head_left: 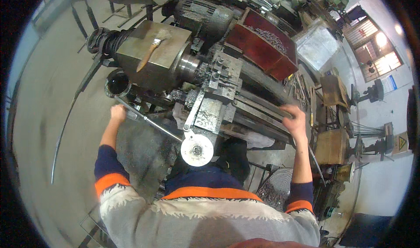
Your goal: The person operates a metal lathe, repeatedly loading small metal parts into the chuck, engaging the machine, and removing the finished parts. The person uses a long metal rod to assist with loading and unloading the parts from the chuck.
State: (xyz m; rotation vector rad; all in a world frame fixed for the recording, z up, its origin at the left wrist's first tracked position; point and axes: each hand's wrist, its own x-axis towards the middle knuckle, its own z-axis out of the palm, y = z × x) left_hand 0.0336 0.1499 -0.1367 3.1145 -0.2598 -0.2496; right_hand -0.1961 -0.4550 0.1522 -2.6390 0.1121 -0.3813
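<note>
My left hand [117, 112] is closed at the left of the lathe, by the upper end of a long metal rod [151, 122]; what its fingers grip is hidden. The rod slants down to a round pale handwheel [197, 150] in front of my body. Over by the right part of the lathe bed [262, 110], my right hand [295, 120] has its fingers curled. What it holds, if anything, cannot be made out. Between my hands lies the carriage with its tool post [220, 75], beside the shiny chuck or workpiece [190, 66].
A wooden-handled brush [148, 55] lies on the headstock [146, 36]. Behind the bed is a red box [258, 47] holding metal shavings. A motor [203, 14] stands at the back. On the right are wooden blocks [332, 90] and machine parts. A thin rod [65, 121] sticks out leftward.
</note>
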